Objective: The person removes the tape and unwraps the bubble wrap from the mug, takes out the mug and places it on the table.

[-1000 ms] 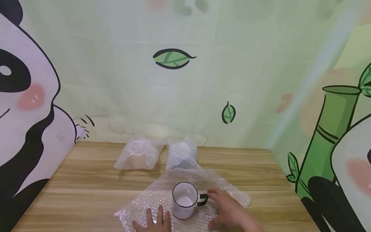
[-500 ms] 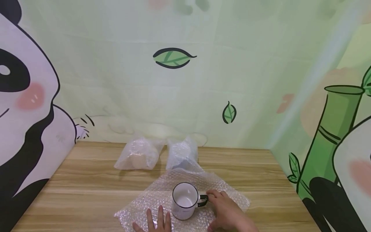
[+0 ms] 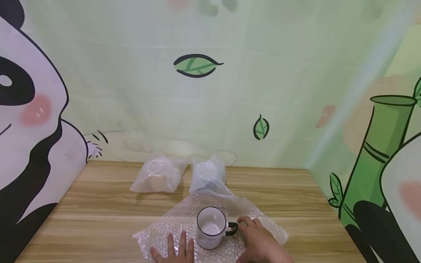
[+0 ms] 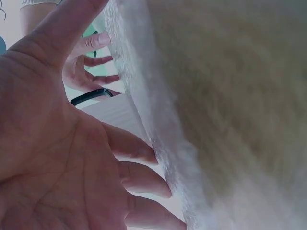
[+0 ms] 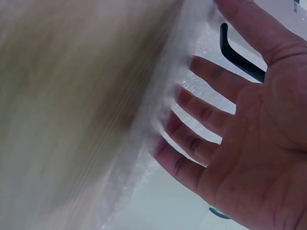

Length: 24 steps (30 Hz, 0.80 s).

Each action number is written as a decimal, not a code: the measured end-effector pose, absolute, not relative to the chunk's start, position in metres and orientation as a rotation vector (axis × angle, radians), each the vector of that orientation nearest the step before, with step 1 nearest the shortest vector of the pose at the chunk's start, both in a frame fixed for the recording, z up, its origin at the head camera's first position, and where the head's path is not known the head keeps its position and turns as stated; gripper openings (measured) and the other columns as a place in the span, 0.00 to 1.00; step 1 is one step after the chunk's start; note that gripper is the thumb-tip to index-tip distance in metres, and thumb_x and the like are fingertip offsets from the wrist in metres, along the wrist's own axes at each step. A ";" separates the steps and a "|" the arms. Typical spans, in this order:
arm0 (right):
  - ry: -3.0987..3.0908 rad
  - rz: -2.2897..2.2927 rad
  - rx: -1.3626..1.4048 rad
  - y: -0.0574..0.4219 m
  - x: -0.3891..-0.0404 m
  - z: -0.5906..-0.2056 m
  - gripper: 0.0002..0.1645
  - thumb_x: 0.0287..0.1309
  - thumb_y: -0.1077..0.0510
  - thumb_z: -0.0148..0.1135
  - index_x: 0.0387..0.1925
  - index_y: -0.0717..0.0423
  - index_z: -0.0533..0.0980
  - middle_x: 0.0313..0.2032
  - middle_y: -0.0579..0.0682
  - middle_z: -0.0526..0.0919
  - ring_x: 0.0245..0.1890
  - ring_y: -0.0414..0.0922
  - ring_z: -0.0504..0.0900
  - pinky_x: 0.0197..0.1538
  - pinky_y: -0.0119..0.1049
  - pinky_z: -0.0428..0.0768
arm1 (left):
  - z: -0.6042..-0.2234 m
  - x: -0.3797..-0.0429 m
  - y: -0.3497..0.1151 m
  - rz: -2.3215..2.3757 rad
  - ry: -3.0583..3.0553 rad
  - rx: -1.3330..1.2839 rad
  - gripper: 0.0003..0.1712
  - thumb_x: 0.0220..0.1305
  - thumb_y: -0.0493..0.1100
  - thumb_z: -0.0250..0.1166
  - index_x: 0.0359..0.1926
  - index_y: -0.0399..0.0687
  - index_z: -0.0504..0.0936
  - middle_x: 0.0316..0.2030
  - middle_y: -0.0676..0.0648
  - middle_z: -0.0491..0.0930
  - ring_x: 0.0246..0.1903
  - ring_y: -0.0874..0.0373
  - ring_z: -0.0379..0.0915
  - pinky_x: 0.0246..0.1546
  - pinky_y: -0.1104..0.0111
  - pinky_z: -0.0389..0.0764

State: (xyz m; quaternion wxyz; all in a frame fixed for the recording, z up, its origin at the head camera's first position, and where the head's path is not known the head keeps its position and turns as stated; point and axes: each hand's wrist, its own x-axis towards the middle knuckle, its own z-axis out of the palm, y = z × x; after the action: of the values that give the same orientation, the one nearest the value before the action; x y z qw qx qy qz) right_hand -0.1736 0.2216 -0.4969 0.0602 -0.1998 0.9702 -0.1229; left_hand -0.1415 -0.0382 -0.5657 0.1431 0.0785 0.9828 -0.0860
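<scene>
A white mug (image 3: 211, 229) with a dark rim and black handle stands upright on a flat sheet of bubble wrap (image 3: 174, 219), its handle pointing right. My left hand (image 3: 175, 254) lies to the left of the mug with straight, spread fingers, their tips on the sheet. On the other side, my right hand (image 3: 261, 241) rests beside the handle, fingers loosely bent. The right wrist view shows the fingertips of this right hand (image 5: 249, 129) touching the bubble wrap, with the mug handle (image 5: 237, 55) near the thumb. Neither hand grips the mug.
Two bundles in bubble wrap stand at the back of the wooden table (image 3: 108, 212): a left bundle (image 3: 159, 175) with something tan inside and a right bundle (image 3: 208, 173). The sheet's far corner reaches the right bundle. A panda-print backdrop (image 3: 148, 91) stands behind the table.
The right hand settles a little beside the handle, and the side corners of the bubble wrap shift slightly. The left hand and mug stay nearly still.
</scene>
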 end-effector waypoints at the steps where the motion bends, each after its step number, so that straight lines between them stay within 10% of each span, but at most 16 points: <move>1: 2.930 -0.374 -0.589 0.222 -0.173 -0.497 0.54 0.18 0.37 0.89 0.55 0.49 0.82 0.64 0.49 0.76 0.58 0.55 0.75 0.46 0.51 0.84 | -0.563 -0.143 -0.040 -0.176 2.833 0.234 0.47 0.57 0.78 0.59 0.74 0.67 0.70 0.78 0.54 0.64 0.78 0.45 0.58 0.65 0.18 0.45; 24: 2.912 -0.403 -0.558 0.227 -0.155 -0.491 0.29 0.31 0.45 0.85 0.42 0.41 0.87 0.39 0.42 0.74 0.32 0.42 0.74 0.24 0.37 0.70 | -0.498 -0.166 -0.077 0.247 2.690 0.620 0.53 0.53 0.72 0.70 0.76 0.56 0.69 0.79 0.41 0.60 0.77 0.29 0.51 0.64 0.16 0.42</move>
State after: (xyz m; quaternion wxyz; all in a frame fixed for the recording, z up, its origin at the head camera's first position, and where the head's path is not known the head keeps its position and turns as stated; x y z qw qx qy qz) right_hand -0.1549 0.2269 -0.4906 0.0748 -0.1859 0.9705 -0.1342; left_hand -0.1657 -0.0771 -0.4980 0.1838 0.2200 0.9540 0.0876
